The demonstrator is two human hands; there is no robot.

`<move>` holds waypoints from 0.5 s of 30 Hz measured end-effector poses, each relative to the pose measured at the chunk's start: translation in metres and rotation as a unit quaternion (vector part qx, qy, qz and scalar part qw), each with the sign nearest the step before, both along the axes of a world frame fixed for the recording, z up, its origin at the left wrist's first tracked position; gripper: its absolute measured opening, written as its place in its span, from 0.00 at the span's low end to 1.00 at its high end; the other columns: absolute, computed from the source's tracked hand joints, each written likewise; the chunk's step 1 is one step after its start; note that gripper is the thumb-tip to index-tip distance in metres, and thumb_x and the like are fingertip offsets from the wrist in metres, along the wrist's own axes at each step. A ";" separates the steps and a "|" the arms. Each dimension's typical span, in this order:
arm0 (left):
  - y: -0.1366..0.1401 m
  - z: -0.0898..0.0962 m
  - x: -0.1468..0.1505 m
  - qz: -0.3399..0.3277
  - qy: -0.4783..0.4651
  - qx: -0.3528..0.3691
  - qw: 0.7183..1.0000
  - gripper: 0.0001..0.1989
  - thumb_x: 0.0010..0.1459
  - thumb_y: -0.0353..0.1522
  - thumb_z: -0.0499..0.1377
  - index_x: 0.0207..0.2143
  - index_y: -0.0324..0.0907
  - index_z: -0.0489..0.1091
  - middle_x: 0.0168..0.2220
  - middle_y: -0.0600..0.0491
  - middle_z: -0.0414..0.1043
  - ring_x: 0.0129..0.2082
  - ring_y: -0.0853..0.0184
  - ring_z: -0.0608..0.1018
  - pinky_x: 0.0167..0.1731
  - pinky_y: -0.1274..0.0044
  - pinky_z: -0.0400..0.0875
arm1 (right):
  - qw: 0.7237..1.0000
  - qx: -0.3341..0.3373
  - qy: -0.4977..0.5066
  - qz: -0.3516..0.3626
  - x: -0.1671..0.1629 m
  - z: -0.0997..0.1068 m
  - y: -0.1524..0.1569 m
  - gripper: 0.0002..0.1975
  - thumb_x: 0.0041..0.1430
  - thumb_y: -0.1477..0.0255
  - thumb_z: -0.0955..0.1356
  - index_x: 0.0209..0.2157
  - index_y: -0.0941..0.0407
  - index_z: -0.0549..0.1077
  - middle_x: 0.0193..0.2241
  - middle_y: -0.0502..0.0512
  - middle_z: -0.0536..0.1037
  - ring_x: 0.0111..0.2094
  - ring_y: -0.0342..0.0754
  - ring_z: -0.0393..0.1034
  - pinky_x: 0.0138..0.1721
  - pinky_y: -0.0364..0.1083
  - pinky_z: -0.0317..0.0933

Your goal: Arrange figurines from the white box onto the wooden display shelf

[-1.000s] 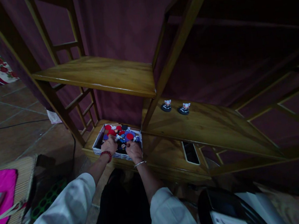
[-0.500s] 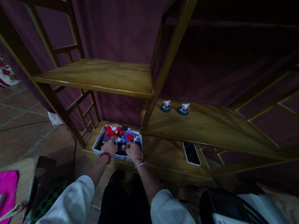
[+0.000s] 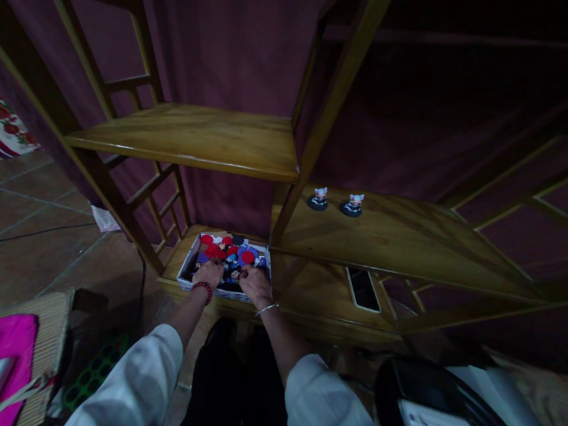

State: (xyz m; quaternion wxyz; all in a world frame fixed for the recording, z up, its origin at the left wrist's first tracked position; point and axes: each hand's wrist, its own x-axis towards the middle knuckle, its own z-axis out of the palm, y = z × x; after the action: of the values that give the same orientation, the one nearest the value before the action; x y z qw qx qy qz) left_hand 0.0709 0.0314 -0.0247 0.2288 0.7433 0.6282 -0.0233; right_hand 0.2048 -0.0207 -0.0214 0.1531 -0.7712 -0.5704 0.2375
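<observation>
A shallow white box [image 3: 186, 286] on the low shelf is filled with small figurines [image 3: 231, 266] and round red, blue and dark pieces. My left hand [image 3: 209, 272], with a red bead bracelet, reaches over the box's front left part, its fingers curled down among the pieces. Near the front right corner, my right hand [image 3: 254, 283] is closed, a silver bangle at its wrist. Whatever either hand pinches is too small and dark to make out. Two cat figurines on dark round bases, a left one [image 3: 319, 199] and a right one [image 3: 353, 204], stand on the middle shelf.
A wooden upper shelf [image 3: 187, 145] overhangs the box, and a slanting post [image 3: 326, 128] rises to its right. A phone [image 3: 363, 290] lies on the low shelf. Near my right leg stands a black rounded object [image 3: 431, 386]; a pink cloth [image 3: 13, 380] lies at the left.
My left hand has drawn back slightly toward the box's front left edge. The right hand stays at nearly the same spot. The view has shifted a little.
</observation>
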 end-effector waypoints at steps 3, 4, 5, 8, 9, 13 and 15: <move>-0.009 0.003 0.005 0.086 0.012 0.027 0.996 0.20 0.56 0.33 0.44 0.51 0.47 0.62 0.44 0.43 0.67 0.45 0.56 0.70 0.40 0.68 0.66 | 1.000 0.009 0.005 -0.001 0.001 -0.003 0.001 0.13 0.52 0.72 0.61 0.37 0.50 0.73 0.35 0.52 0.77 0.38 0.45 0.70 0.37 0.39 0.59; -0.012 0.004 0.006 0.106 0.011 0.049 0.993 0.20 0.55 0.33 0.45 0.50 0.48 0.63 0.45 0.44 0.65 0.47 0.55 0.68 0.40 0.68 0.65 | 1.000 0.010 0.005 -0.002 0.001 -0.004 0.001 0.13 0.52 0.71 0.61 0.37 0.50 0.73 0.35 0.52 0.77 0.38 0.45 0.70 0.37 0.39 0.59; -0.015 0.005 0.007 0.117 0.009 0.073 0.990 0.20 0.54 0.33 0.47 0.49 0.49 0.64 0.47 0.44 0.63 0.49 0.55 0.65 0.41 0.68 0.65 | 1.000 0.011 0.005 -0.003 0.000 -0.005 0.002 0.13 0.53 0.71 0.61 0.37 0.50 0.73 0.35 0.52 0.77 0.38 0.45 0.70 0.37 0.40 0.59; -0.020 0.007 0.010 0.097 0.016 0.107 0.989 0.17 0.53 0.32 0.48 0.44 0.47 0.68 0.48 0.44 0.59 0.51 0.56 0.60 0.42 0.70 0.64 | 1.000 0.016 0.001 -0.001 -0.001 -0.004 0.001 0.13 0.53 0.70 0.60 0.39 0.50 0.73 0.36 0.52 0.77 0.38 0.45 0.70 0.37 0.40 0.59; -0.021 0.007 0.011 0.086 0.023 0.105 0.991 0.17 0.54 0.32 0.47 0.44 0.45 0.69 0.48 0.44 0.59 0.51 0.56 0.60 0.43 0.70 0.64 | 1.000 0.018 0.000 0.003 -0.002 -0.003 0.000 0.14 0.54 0.70 0.60 0.40 0.50 0.72 0.36 0.52 0.77 0.38 0.45 0.70 0.37 0.40 0.59; -0.020 0.008 0.014 0.068 0.035 0.090 0.993 0.18 0.57 0.30 0.43 0.42 0.39 0.68 0.47 0.40 0.59 0.50 0.55 0.60 0.43 0.68 0.63 | 0.999 0.041 0.001 0.022 -0.003 0.003 -0.005 0.14 0.56 0.69 0.60 0.42 0.49 0.71 0.36 0.50 0.77 0.38 0.44 0.70 0.40 0.40 0.59; -0.019 0.009 0.015 0.066 0.019 0.083 0.994 0.18 0.57 0.29 0.42 0.41 0.37 0.69 0.47 0.39 0.59 0.50 0.55 0.61 0.43 0.67 0.62 | 0.995 0.090 0.006 0.037 -0.004 0.007 -0.007 0.15 0.56 0.69 0.59 0.43 0.50 0.71 0.40 0.50 0.75 0.41 0.44 0.68 0.43 0.40 0.58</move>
State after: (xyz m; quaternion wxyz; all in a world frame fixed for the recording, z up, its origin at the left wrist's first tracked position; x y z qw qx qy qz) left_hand 0.0860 0.0128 -0.0162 0.1552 0.7160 0.6800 0.0304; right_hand 0.2010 -0.0282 -0.0143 0.2162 -0.7315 -0.6165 0.1952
